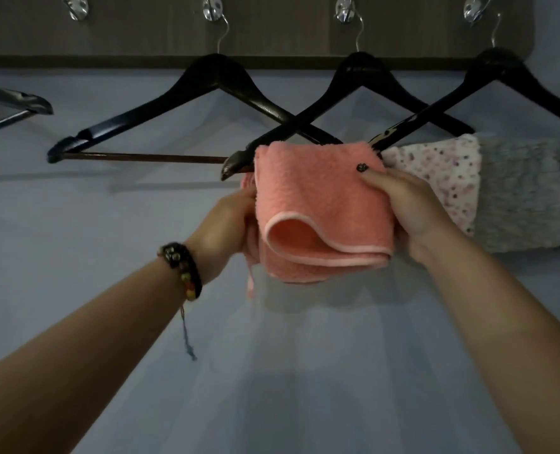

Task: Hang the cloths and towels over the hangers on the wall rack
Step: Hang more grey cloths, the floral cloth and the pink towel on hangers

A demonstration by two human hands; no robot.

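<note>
Pink cloth point(321, 204) between left hand point(229, 224) and right hand point(406, 211), over hanger bar point(147, 157)

The pink towel point(321, 204) was fluffy, with a paler trim along the edge, draped folded over the bar of the middle black hanger point(357, 77), right between the left hand point(229, 224) and right hand point(399, 208), its front flap curling open at the bottom. Just past the right hand, a white speckled cloth point(442, 178) and a grey fuzzy towel point(527, 194) hung side by side. Up-left of the left hand a black hanger point(186, 106) hung bare from the wall rack point(272, 31).
</note>
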